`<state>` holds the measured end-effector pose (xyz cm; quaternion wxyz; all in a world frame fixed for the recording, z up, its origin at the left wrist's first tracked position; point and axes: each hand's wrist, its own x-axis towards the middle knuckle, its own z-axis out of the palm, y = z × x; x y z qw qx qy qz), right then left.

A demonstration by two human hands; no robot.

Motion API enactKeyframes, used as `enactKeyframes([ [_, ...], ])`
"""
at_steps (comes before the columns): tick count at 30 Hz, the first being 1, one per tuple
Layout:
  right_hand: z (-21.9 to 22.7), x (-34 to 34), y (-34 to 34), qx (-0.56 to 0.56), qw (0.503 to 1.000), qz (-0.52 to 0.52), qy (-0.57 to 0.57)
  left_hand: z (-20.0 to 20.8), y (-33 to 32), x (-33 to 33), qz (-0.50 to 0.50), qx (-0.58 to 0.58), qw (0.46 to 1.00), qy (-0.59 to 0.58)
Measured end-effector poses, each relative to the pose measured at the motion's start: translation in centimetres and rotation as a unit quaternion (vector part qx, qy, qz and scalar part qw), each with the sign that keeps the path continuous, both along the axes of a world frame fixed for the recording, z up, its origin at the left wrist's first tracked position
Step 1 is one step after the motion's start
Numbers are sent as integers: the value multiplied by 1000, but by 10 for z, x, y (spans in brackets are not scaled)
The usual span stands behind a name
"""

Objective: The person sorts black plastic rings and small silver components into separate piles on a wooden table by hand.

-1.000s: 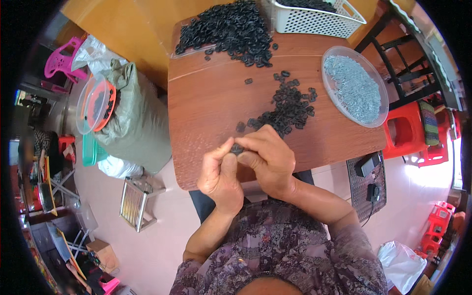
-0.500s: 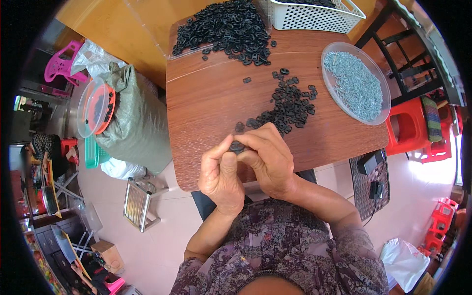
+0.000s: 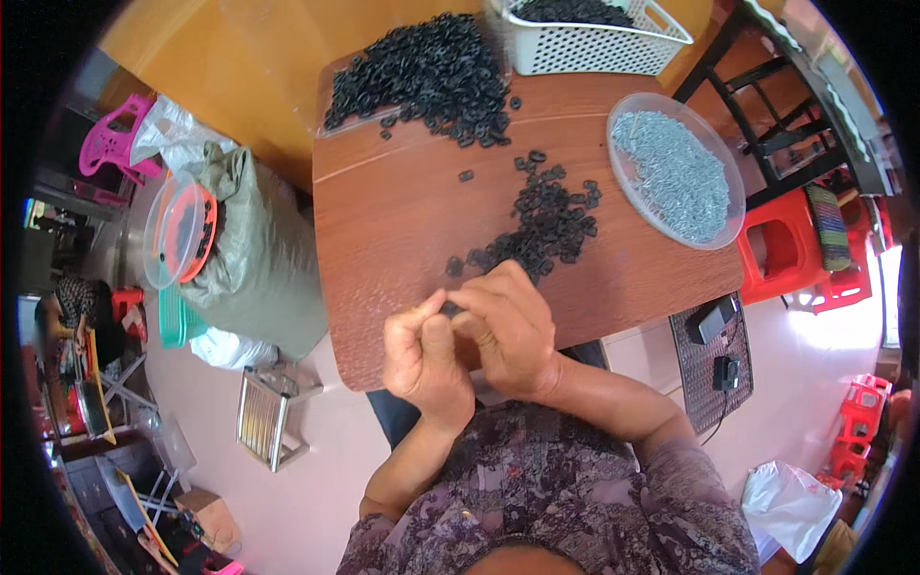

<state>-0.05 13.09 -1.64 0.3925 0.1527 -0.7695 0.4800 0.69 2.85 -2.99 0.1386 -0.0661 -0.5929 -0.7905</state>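
Note:
In front of me, over the near edge of the wooden table (image 3: pixel 383 230), my left hand (image 3: pixel 422 356) and my right hand (image 3: pixel 515 331) meet. Their thumbs and fingertips pinch one small black plastic part (image 3: pixel 449 309) between them; the fingers hide most of it. Just beyond the right hand lies a loose heap of small black plastic parts (image 3: pixel 551 225), with a few stray ones beside it. A larger pile of black ring-like parts (image 3: pixel 422 86) covers the far left of the table. To the right, a round clear tub (image 3: pixel 740 216) holds many silvery screw-like pieces (image 3: pixel 676 177).
A white perforated basket (image 3: pixel 599 53) with black parts stands at the far edge. Left of the table are a large grey-green sack (image 3: pixel 273 259) and a small metal stool (image 3: pixel 264 417). Red plastic stools (image 3: pixel 776 249) and a black rack (image 3: pixel 709 359) are at the right.
Both hands have turned slightly at the fingertips, and less of the black part shows between them. My view has shifted a little, so the table sits lower and farther left.

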Motion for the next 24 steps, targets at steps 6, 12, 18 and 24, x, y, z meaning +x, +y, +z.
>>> enactKeyframes([
  [6,5,2,6,-26,1000,9,-13,6,0,0,7,-103,995,-4],
  [12,11,-2,56,-84,971,20,-221,30,10,-18,-146,-123,977,-91],
  [18,68,-94,156,-33,973,-139,-183,33,44,-115,-83,-423,870,240],
  [24,84,-211,260,116,938,-312,-94,4,105,-179,-133,-462,795,370],
])
